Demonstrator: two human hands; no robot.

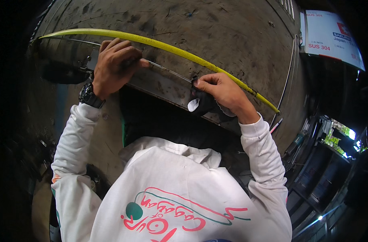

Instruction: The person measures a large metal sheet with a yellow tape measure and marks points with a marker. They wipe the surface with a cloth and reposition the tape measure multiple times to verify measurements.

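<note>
A thin, shiny metal rod runs from the upper left toward my right hand. My left hand, with a black watch at the wrist, has its fingers curled over the rod; they hide that stretch of it. My right hand pinches a dark cloth between thumb and fingers at the rod's right part. Part of the cloth hangs below, with a small white patch showing. Just beyond both hands lies a long yellow strip, apart from the right fingers and close behind the left knuckles.
Under the rod is a flat greyish metal piece on a stained brown surface. A small metal fitting sits beside my left hand. Thin rods, a pen and a printed white sheet are at right.
</note>
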